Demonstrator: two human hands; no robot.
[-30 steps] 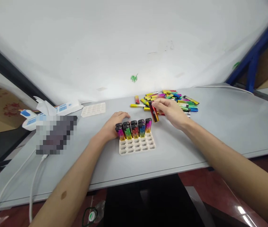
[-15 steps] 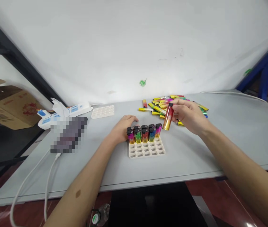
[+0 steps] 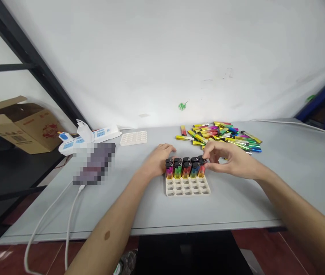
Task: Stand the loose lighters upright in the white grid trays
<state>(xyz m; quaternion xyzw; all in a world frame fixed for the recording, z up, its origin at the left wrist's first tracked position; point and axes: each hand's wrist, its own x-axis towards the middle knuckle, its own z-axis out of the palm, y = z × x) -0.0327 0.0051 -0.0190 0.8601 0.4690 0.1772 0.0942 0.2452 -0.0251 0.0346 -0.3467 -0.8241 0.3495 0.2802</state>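
Note:
A pale slotted tray (image 3: 187, 188) stands on the table, two rows of upright lighters with black tops in its far part. The nearer slots hold nothing. My right hand (image 3: 228, 158) has thumb and fingertips closed on the top of a red and yellow lighter (image 3: 202, 170) at the right end of the nearer row. Against the tray's far left side lies my left hand (image 3: 158, 158), fingers loosely stretched out and not closed on anything I can see. Its thumb is partly hidden behind the lighters. A pile of shiny coloured lighters (image 3: 208, 131) spreads out behind the right hand.
Another pale slotted tray (image 3: 134, 138) lies further back on the left. Near it are a white power strip (image 3: 102, 133) and a dark blurred-out device (image 3: 99, 162) with a white cable (image 3: 72, 206). An open cardboard box (image 3: 33, 130) stands at far left.
My right hand has brought the red and yellow lighter left and down into the tray, at the right end of the nearer row. The left hand stays beside the tray. The view has shifted slightly.

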